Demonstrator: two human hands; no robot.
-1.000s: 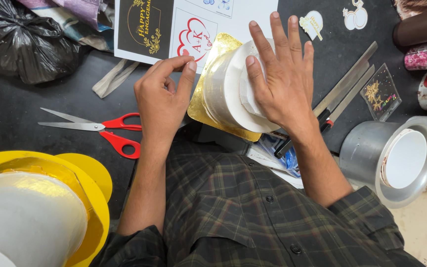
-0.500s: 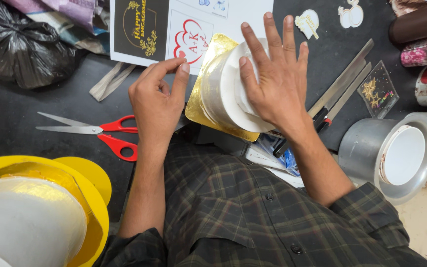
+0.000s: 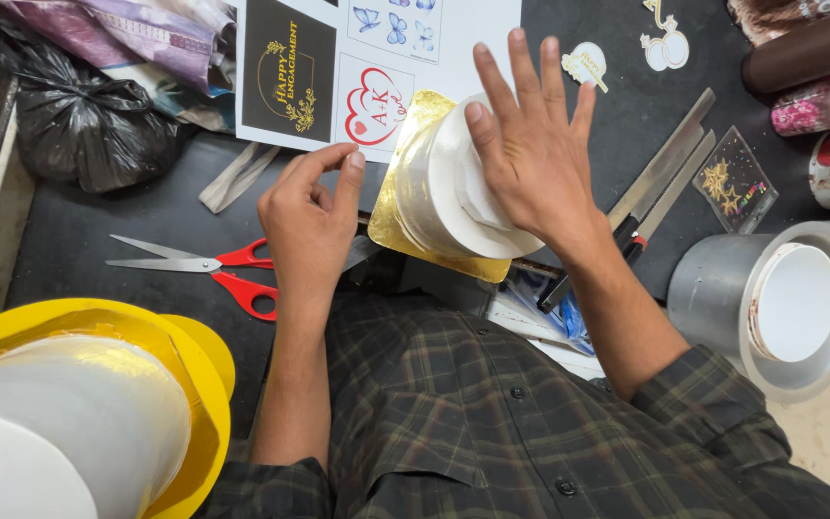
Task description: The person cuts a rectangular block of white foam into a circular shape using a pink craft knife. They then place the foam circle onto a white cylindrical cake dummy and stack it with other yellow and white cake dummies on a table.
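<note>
The right hand (image 3: 530, 159) is covering much of the white round dummy cake (image 3: 453, 187), so the middle of its top face is hidden, and the far part of the gold square board (image 3: 405, 226) under it is only showing at its edges. At the near left, a large white cylinder on a yellow board (image 3: 199, 356) is being cut off by the frame, and the things at the far right edge are hard to make out.

Around the work, red-handled scissors (image 3: 213, 269) are lying on the dark table (image 3: 98, 231) just left of the left hand (image 3: 309, 226). A black plastic bag (image 3: 88, 125) is sitting at the far left, a printed sheet of decorations (image 3: 357, 67) is lying far of the cake, long metal blades (image 3: 660, 187) are resting to the right, and a round metal tin with a white disc (image 3: 770, 308) is standing at the near right.

The right hand is lying flat and open, fingers spread, pressing on the cake's top and gripping nothing. The left hand is half curled just left of the gold board, its thumb and forefinger drawn near each other; whether they are pinching anything I cannot tell. The cake is tilting on its board between the two hands, touching the right palm and just beside the left fingertips (image 3: 353, 163).
</note>
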